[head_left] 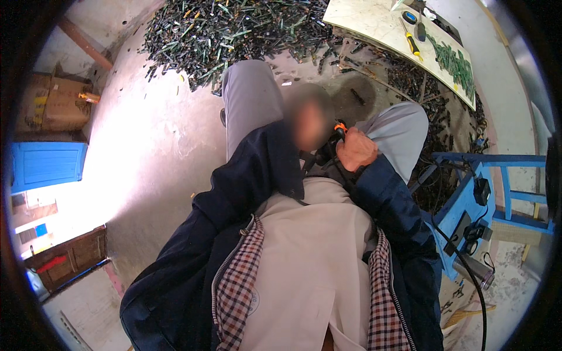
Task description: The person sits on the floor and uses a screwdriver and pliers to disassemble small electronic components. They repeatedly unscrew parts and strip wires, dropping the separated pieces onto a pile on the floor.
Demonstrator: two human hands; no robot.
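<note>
One black-orange tool (340, 128) mid-frame, my right hand (357, 150) curled round; slack grip could drop it. Left hand (309, 121) blurred, grip unclear.

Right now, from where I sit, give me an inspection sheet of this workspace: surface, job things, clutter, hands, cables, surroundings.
Surface: bare grey floor; pale board at upper right.
Job things: black-and-orange object, partly hidden.
Clutter: heap of dark and greenish strips on the floor; green strips and a yellow-handled tool on the board.
Hands: right hand closed around the object; left hand blurred, grip unclear.
Cables: black cable hanging at right.
Surroundings: blue furniture, metal flask, cardboard boxes.
</note>
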